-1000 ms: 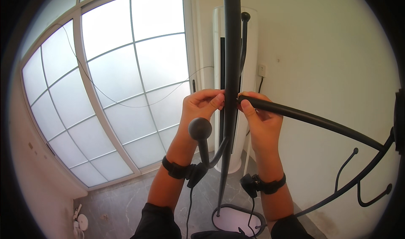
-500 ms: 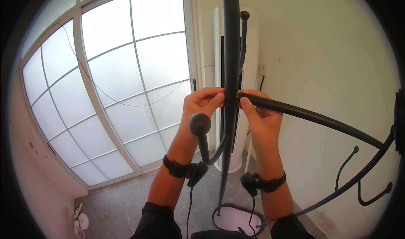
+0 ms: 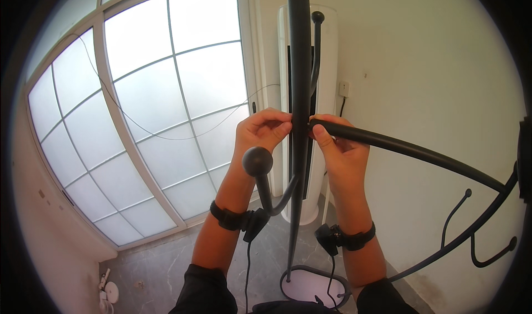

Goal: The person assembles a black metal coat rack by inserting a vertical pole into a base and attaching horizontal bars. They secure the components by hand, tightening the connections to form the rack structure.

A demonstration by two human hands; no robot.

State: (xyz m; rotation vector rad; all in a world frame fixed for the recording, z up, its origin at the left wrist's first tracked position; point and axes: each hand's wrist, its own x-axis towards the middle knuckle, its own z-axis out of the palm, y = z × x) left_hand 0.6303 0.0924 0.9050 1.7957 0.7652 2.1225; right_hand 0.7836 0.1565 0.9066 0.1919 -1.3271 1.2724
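Note:
A black upright pole of a coat rack stands in front of me. Just left of it, my left hand is closed, thumb and fingertips pinched at the pole's side; anything between them is too small or hidden to make out. On the other side my right hand grips the end of a black crossbar, thumb in front. That end lies close beside the pole, with a small gap visible. The bar's far end meets a second, slanting black pole on the right. Below my left hand, a ball-tipped hook curves out from the upright pole.
An oval base with a pale plate joins the poles at the floor. A tall white appliance stands behind the pole, near a wall socket. Frosted sliding doors fill the left. A white object lies on the grey tiles.
The view has shifted slightly, so pole and hands sit a little further left. My left hand's pinch at the pole has barely changed; my right hand keeps hold of the crossbar.

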